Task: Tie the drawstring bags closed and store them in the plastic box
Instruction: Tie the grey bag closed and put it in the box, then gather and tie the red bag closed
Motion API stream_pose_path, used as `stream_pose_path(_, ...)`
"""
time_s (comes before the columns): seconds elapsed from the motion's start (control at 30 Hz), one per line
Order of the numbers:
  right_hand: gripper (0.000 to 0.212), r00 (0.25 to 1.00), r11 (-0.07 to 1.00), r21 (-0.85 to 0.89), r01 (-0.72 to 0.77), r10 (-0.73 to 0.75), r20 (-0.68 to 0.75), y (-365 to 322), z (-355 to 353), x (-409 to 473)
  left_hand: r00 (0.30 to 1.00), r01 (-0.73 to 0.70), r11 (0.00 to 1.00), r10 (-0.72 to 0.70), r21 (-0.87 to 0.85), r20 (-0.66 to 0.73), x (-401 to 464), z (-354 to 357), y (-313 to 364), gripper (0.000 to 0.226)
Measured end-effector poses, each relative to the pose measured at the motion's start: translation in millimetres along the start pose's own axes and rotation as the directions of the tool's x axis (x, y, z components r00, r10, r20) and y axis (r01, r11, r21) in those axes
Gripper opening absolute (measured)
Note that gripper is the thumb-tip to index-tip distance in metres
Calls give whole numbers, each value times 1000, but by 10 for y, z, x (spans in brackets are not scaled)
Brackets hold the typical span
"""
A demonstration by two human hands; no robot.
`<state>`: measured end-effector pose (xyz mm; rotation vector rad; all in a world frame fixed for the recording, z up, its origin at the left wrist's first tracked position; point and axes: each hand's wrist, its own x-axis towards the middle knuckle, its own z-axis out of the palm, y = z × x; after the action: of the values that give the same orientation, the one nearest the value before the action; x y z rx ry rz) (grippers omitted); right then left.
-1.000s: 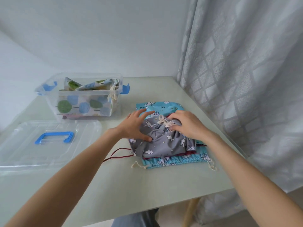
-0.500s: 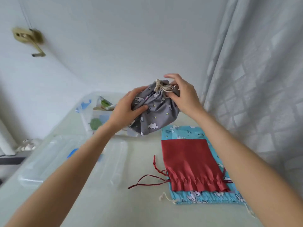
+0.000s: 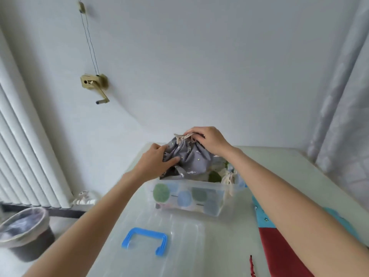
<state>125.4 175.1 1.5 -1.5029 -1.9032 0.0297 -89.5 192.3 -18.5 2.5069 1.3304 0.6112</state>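
Grey cloud-print drawstring bag [image 3: 189,156], cinched with cream cord knotted on top, sitting over the clear plastic box [image 3: 191,198], dotted bags packed inside, red bag [image 3: 283,254] flat on blue bag [image 3: 261,214], near right

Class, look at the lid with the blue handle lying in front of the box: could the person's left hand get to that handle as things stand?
Probably yes. The blue handle lies uncovered on the clear lid, near the left forearm, but the left hand must first let go of the grey bag.
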Motion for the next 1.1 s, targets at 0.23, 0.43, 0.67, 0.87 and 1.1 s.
stream_pose_path(0.23, 25, 999, 999, -28, 15, -13, 46, 158, 47, -150, 956, -254, 959, 228, 129, 185, 239, 1, -58, 57)
stream_pose_path(0.43, 36, 969, 992, -20, -122, 123, 213, 32, -223, -431, 873, -298, 942, 203, 154, 444, 347, 93, -50, 56)
stream_pose_path(0.67, 28, 950, 900, -435, 0, 136, 281, 56, -296, -697, 936, -170, 936, 54, 309, 349, 231, 56, 56, 46)
stream_pose_path(0.87, 20, 895, 893, -450, 26, 179, 408, -16, -88, -672, 949, -267, 963, 258, -25, -180, 0, 141, 299, 25)
stream_pose_path(1.1, 16, 990, 990, 13, -138, 138, 3, -277, -529, -1251, 885, -416, 832, 278, -368, -374, -621, 415, 837, 21)
